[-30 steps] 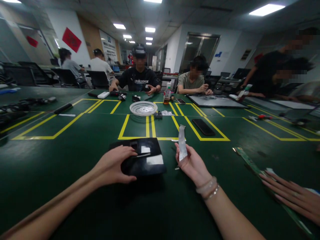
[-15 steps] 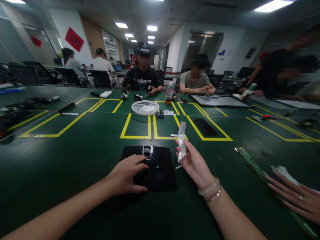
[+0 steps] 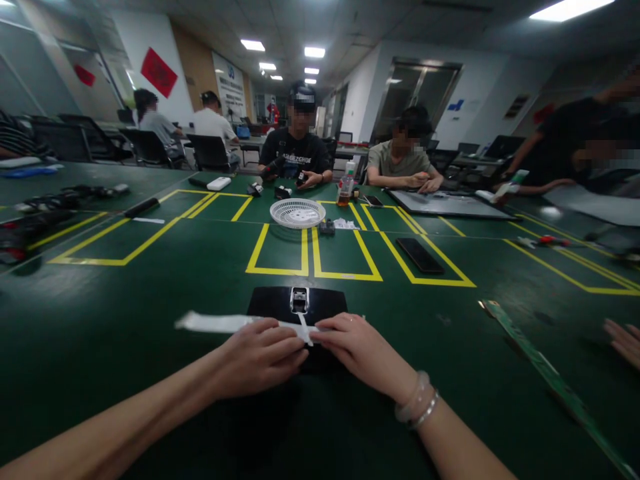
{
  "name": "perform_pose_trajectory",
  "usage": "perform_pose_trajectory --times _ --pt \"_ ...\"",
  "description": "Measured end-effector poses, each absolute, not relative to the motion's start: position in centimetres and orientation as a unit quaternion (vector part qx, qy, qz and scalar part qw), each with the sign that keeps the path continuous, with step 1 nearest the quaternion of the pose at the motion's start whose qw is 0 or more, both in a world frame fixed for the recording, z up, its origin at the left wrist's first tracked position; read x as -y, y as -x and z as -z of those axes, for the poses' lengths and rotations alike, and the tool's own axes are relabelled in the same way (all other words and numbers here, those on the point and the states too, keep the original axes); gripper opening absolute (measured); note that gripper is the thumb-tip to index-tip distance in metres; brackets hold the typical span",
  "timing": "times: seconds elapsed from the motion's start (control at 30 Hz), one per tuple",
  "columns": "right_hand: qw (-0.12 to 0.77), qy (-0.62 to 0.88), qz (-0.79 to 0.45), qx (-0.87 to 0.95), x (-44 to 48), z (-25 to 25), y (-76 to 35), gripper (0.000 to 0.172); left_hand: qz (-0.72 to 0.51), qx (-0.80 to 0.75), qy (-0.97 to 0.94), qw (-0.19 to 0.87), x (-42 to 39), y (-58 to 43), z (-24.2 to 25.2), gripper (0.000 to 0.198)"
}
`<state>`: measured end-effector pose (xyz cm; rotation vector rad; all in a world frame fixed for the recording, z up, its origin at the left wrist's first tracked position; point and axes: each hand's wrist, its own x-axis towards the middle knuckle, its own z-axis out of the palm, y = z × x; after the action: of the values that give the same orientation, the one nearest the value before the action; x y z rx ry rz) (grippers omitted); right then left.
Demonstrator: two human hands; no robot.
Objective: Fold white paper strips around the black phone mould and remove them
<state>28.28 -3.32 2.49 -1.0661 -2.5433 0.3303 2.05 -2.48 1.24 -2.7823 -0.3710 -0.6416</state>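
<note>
A glossy black plate with a metal-framed slot near its far edge lies on the green table in front of me. My left hand is closed on a pale plastic strip, whose free end sticks out to the left. My right hand pinches the strip's other end, close to my left fingertips. Both hands are over the plate and hide its near part. A short, narrow white piece runs from near the slot down to between my fingertips.
Beyond the plate are a white basket, a black phone and a bottle. A long green circuit board lies at right, near another person's hand. People sit across the table.
My left hand has left the plate's surface and taken hold of the strip. My right hand has moved left and lowered the strip over the plate. The other person's hand has drawn away right.
</note>
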Motion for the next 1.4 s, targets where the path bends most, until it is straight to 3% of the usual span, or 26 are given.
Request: perform_pose_trajectory --times 0.17,0.37,0.43,0.53,0.6,0.97,1.2,1.4 --pt "0.132 0.399 -0.058 0.905 4.2 -2.9 -27.6 0.025 0.127 0.219 0.965 0.064 1.6 -2.1 -0.5 0.020" --pt "0.125 0.409 -0.061 0.902 4.5 -3.1 -27.3 0.024 0.110 0.241 0.964 0.028 1.5 -2.2 -0.4 0.021" --pt "0.141 0.406 -0.057 0.901 4.3 -2.9 -27.4 0.022 0.116 0.264 0.957 0.015 1.5 -2.1 -0.5 0.041" --pt "0.184 0.387 -0.052 0.902 3.6 -2.5 -27.9 0.023 0.121 0.309 0.943 0.003 1.1 -1.9 -0.3 0.092" --pt "0.224 0.391 -0.051 0.892 3.1 -2.4 -28.3 0.033 0.110 0.322 0.940 -0.013 0.7 -1.7 0.0 0.104" --pt "0.347 0.537 0.008 0.769 2.1 -2.7 -29.7 0.040 0.145 0.364 0.919 -0.039 -0.3 -0.5 -1.6 0.088" --pt "0.343 0.546 -0.019 0.764 1.9 -2.6 -29.8 0.040 0.188 0.522 0.830 0.049 -4.9 6.8 -2.6 0.075" --pt "0.322 0.550 0.005 0.770 2.0 -2.6 -29.8 0.037 0.272 0.622 0.729 0.083 -8.9 17.9 0.0 0.074"
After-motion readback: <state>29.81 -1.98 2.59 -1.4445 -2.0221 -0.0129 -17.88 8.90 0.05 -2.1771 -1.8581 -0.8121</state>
